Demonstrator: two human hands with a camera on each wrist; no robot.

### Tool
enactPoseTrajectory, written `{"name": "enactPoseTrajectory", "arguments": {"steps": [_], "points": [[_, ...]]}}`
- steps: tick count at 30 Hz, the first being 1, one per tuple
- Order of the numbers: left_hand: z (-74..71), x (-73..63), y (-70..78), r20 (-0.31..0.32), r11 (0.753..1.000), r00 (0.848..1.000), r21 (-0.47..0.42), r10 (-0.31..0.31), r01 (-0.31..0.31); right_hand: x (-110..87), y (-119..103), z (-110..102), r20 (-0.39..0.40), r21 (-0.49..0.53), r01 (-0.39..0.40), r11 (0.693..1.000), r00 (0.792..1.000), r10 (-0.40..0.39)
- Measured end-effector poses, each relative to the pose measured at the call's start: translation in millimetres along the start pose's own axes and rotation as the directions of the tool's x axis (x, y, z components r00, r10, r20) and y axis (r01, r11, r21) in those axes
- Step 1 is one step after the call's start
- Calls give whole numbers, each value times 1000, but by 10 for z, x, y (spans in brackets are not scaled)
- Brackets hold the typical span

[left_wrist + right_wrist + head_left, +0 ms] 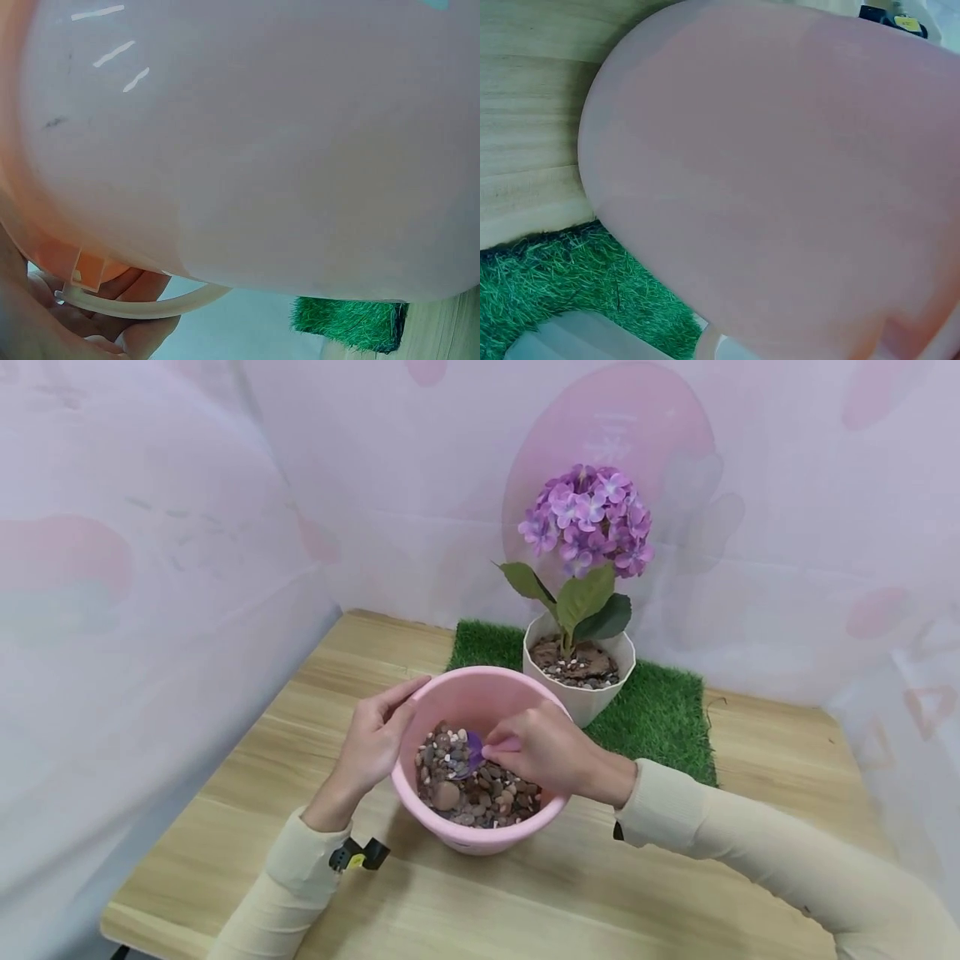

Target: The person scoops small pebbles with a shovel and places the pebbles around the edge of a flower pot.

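Observation:
A pink bucket (557, 810) stands on the table, partly filled with mixed pebbles (491, 793). My left hand (373, 739) grips the left part of its rim. In the left wrist view, the fingers (146, 289) curl beside the bucket's pale carrying handle (150, 309) and its hinge. My right hand (551, 747) reaches over the right rim and pinches the handle of a small purple scoop (474, 752). The scoop's blade lies among the pebbles, with small white stones around it. The right wrist view is filled by the bucket's outer wall (765, 172), and the scoop is hidden there.
Behind the bucket, a white pot (581, 702) holds a purple hydrangea (588, 518) with green leaves. The pot stands on a mat of artificial grass (667, 718). The wooden table (247, 802) meets patterned cloth at the back and left.

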State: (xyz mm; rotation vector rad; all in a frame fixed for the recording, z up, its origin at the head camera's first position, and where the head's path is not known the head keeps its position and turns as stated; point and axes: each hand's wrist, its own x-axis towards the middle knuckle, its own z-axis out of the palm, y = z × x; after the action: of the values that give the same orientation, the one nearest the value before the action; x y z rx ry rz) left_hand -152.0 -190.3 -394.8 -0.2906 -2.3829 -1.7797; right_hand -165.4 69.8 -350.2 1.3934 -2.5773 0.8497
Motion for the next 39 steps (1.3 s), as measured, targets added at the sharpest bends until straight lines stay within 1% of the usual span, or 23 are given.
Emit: {"name": "enactPoseTrajectory", "arguments": {"steps": [4, 7, 10, 16, 20, 23, 26, 27, 32, 36, 39], "points": [[-5, -1, 0, -8, 1000, 1000, 13, 8, -8, -78, -24, -11, -54, 93, -43, 995, 997, 48], [-11, 3, 20, -15, 1000, 1000, 24, 21, -20, -129, -34, -6, -103, 167, -53, 985, 992, 71], [-10, 10, 23, -9, 1000, 1000, 26, 15, -15, -189, -38, 2, -153, 198, -36, 980, 986, 67], [-8, -11, 2, 1, 1000, 1000, 30, -10, 10, -314, -21, 41, -243, 242, 25, 970, 969, 36], [-6, -23, -2, 5, 999, 1000, 38, -19, 19, -378, 4, 76, -306, 269, 58, 961, 951, 28], [4, -25, -4, 19, 999, 1000, 37, -25, 24, -433, 17, 88, -350, 262, 61, 963, 936, 36], [14, -29, -10, 16, 999, 1000, 36, -24, 24, -486, 21, 90, -373, 261, 53, 964, 926, 51], [14, -31, -10, 16, 999, 1000, 21, -27, 26, -500, 20, 86, -377, 264, 48, 963, 924, 58], [13, -35, -3, 3, 999, 999, 11, -32, 32, -554, 11, 49, -397, 282, 35, 959, 914, 83], [12, -33, 4, -4, 999, 999, 16, -32, 32, -585, 0, 1, -400, 325, 32, 945, 910, 107], [4, -32, 6, -2, 1000, 1000, 16, -26, 26, -599, -3, -37, -388, 366, 25, 930, 913, 129]]}}
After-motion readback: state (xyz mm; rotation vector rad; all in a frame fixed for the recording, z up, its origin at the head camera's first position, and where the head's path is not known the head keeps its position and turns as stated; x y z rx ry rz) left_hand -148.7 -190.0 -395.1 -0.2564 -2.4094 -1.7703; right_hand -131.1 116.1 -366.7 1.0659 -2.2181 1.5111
